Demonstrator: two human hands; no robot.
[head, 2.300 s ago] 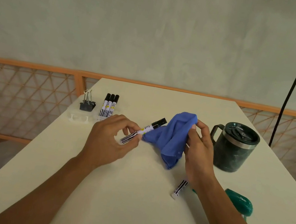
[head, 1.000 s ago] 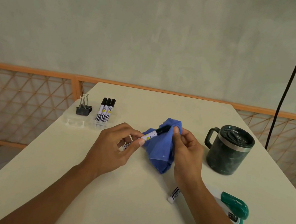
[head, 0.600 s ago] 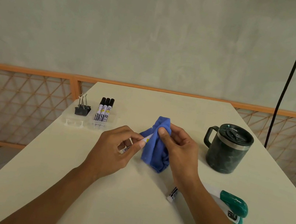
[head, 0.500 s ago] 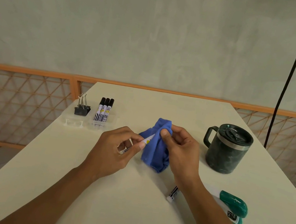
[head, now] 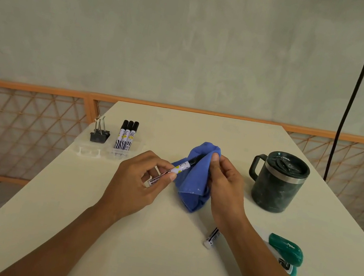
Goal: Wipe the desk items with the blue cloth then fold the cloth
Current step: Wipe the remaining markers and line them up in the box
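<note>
My left hand [head: 138, 183] pinches the white barrel of a black-capped marker [head: 177, 168] above the middle of the cream table [head: 134, 249]. The marker's cap end is tucked into the blue cloth [head: 193, 178], which my right hand [head: 223, 187] holds bunched around it, thumb on the cloth's top fold. The cloth's lower end hangs down to the table. A second marker [head: 212, 237] lies on the table, mostly hidden under my right wrist.
A clear tray [head: 93, 151] at the left edge holds three black-capped markers [head: 125, 137] and black binder clips [head: 100, 134]. A dark green lidded mug [head: 276, 180] stands at the right. A green and white stapler [head: 286, 254] lies near my right forearm. A black cable [head: 355, 89] hangs at the right.
The marker has slid back out of the cloth a little, so more of its barrel shows than half a second ago. My right hand has shifted slightly along it with the cloth.
</note>
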